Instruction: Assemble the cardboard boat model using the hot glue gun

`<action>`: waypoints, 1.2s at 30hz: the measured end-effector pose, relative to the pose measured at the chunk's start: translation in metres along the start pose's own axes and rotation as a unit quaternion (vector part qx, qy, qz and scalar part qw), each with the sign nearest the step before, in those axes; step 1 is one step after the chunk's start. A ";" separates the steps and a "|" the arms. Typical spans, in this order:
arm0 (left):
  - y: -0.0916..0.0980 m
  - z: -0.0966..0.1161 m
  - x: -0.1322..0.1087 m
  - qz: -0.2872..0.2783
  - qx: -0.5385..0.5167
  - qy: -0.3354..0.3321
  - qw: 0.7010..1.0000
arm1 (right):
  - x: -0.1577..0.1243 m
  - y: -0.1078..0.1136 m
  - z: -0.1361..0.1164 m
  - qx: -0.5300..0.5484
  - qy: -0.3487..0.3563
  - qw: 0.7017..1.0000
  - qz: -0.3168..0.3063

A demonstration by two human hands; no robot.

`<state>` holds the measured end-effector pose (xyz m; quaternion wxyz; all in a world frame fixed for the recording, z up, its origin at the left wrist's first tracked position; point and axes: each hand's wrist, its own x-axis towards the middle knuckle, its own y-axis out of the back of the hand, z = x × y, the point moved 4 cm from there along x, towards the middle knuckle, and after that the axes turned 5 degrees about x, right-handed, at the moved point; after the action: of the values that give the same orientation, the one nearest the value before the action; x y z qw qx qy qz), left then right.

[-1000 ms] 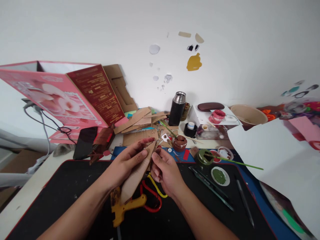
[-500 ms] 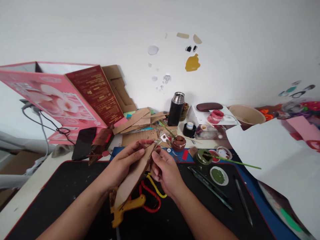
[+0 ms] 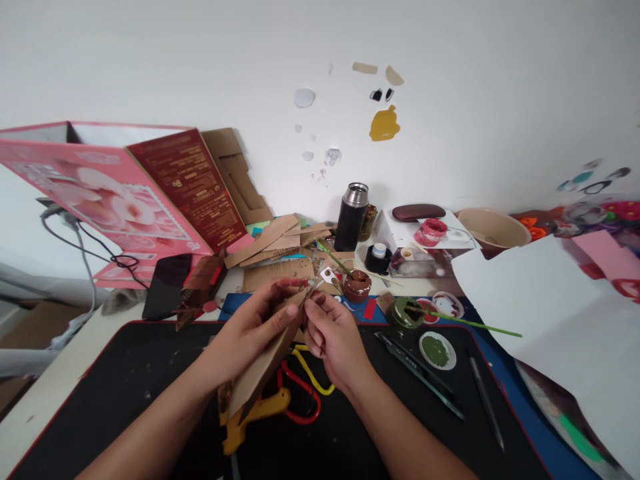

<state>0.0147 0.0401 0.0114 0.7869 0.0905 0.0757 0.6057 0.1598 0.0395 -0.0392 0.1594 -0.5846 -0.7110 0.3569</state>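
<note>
A long cardboard strip (image 3: 263, 370) slants up from the lower left between my hands. My left hand (image 3: 257, 327) grips it along its upper half, thumb on the near face and fingers behind. At its top end my right hand (image 3: 333, 333) is closed, thumb and forefinger pinching the strip's edge; the exact contact is partly hidden by the fingers. Beneath the strip lies a yellow glue gun (image 3: 270, 404). Close to it, a red looped handle (image 3: 306, 419) and a yellow looped handle (image 3: 313, 373) rest on the black mat (image 3: 390, 427).
Cardboard scraps (image 3: 273, 243) lie behind my hands, beside a black thermos (image 3: 351, 223). To the right are a brown paint jar (image 3: 357, 288), a green paint jar (image 3: 404, 313) with a green stick, a lid of green paint (image 3: 437, 351) and pens (image 3: 425, 377). A pink bag (image 3: 110, 193) stands left.
The cardboard strip has turned a little in my left hand, so its broad face shows narrower. My left thumb has shifted slightly down and right. My right hand stays at the top end.
</note>
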 end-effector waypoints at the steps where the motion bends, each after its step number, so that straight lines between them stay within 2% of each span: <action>1: 0.000 0.000 -0.001 0.002 0.006 -0.009 1.000 | 0.000 0.000 0.000 -0.001 -0.002 1.000 0.000; 11: 0.005 0.007 -0.004 0.036 0.116 -0.051 0.991 | -0.001 -0.002 0.000 -0.003 -0.008 1.000 -0.007; 36: 0.002 0.001 0.000 0.004 0.109 -0.027 0.994 | 0.001 0.002 0.001 -0.017 0.012 1.000 0.004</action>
<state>0.0132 0.0410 0.0129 0.7718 0.1921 0.1198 0.5941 0.1597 0.0404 -0.0417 0.1564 -0.5947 -0.7124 0.3382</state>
